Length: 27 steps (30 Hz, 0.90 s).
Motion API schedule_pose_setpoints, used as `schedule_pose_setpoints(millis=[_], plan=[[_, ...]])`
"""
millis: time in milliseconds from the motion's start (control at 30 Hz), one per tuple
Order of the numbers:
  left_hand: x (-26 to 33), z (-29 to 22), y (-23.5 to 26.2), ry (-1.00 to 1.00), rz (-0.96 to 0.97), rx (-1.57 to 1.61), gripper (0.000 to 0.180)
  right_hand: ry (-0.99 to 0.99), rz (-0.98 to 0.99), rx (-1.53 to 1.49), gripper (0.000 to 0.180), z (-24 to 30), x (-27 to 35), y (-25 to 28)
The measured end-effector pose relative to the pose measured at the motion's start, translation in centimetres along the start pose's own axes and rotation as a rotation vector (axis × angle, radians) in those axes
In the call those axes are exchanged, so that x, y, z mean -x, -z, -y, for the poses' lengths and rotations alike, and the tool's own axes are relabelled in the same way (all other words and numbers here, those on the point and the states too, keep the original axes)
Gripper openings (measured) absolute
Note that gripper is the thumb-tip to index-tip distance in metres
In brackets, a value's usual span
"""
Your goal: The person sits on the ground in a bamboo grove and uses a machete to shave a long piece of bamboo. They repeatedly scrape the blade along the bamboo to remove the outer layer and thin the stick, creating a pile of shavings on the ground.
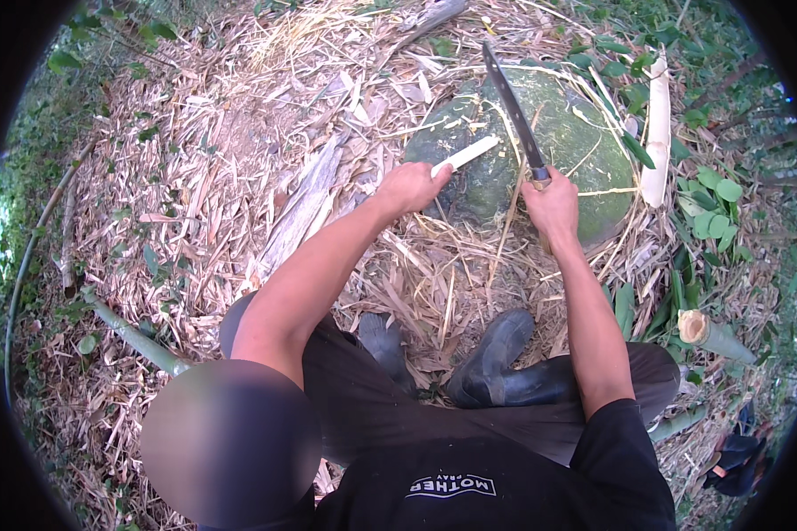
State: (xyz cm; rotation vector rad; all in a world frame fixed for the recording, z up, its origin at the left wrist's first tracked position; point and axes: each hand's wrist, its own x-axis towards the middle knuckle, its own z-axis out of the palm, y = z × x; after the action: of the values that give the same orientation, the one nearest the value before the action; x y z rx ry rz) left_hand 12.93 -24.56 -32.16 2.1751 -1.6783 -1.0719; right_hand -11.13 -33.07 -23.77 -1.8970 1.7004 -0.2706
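My left hand (409, 188) grips a pale, flat bamboo strip (469, 155) and lays its far end on a large mossy green rock (576, 133). My right hand (553, 205) is closed around the handle of a long dark machete (512, 106), whose blade points up and away over the rock. The blade's edge stands just right of the strip's tip. I am squatting, with my black rubber boots (496, 354) planted in the litter right below the rock.
Dry bamboo shavings and leaves (239, 177) cover the ground all around. A split pale bamboo piece (657, 133) leans at the rock's right side. A cut green bamboo stump (704, 329) lies at right, a green culm (133, 336) at left.
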Motion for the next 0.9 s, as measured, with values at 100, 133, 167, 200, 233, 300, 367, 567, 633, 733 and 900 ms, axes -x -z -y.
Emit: schedule_pose_setpoints(millis=[100,133,167,200,233,300,367,567,633,733,900], plan=[[-0.1,-1.0,0.4,0.024,0.012,0.017,0.072,0.005,0.001,0.033,0.024,-0.8,0.1,0.1],[0.0,-1.3,0.7,0.032,0.016,0.008,0.072,0.009,0.002,0.044,0.024,-0.8,0.2,0.1],[0.2,-1.6,0.9,-0.004,0.017,0.031,0.07,0.015,0.003,0.055,0.024,-0.8,0.3,0.3],[0.5,-1.9,1.1,-0.041,0.019,0.055,0.069,0.022,0.004,0.066,0.025,-0.8,0.4,0.5],[0.5,-1.6,1.0,-0.07,0.022,0.081,0.068,0.03,0.013,0.078,0.025,-0.6,0.4,0.4],[0.2,-0.8,0.5,-0.158,-0.08,0.109,0.065,0.037,0.022,0.142,0.027,0.0,0.4,0.1],[0.3,-1.8,1.5,-0.123,0.003,0.197,0.063,0.032,0.014,0.194,0.028,0.0,0.6,0.4],[0.1,-1.5,4.4,0.124,0.336,0.88,0.055,0.032,0.013,0.182,0.029,-0.7,0.4,0.5],[0.0,-0.9,5.4,0.168,0.355,1.198,0.051,0.006,0.038,0.06,0.029,-1.1,-0.1,0.3],[-0.4,-1.5,6.7,0.268,0.342,1.566,0.038,-0.082,0.121,-0.132,0.023,-2.7,-2.2,0.4],[0.9,-2.3,6.8,0.442,0.184,1.829,0.033,-0.297,0.382,-0.392,0.014,1.2,-2.7,6.6]])
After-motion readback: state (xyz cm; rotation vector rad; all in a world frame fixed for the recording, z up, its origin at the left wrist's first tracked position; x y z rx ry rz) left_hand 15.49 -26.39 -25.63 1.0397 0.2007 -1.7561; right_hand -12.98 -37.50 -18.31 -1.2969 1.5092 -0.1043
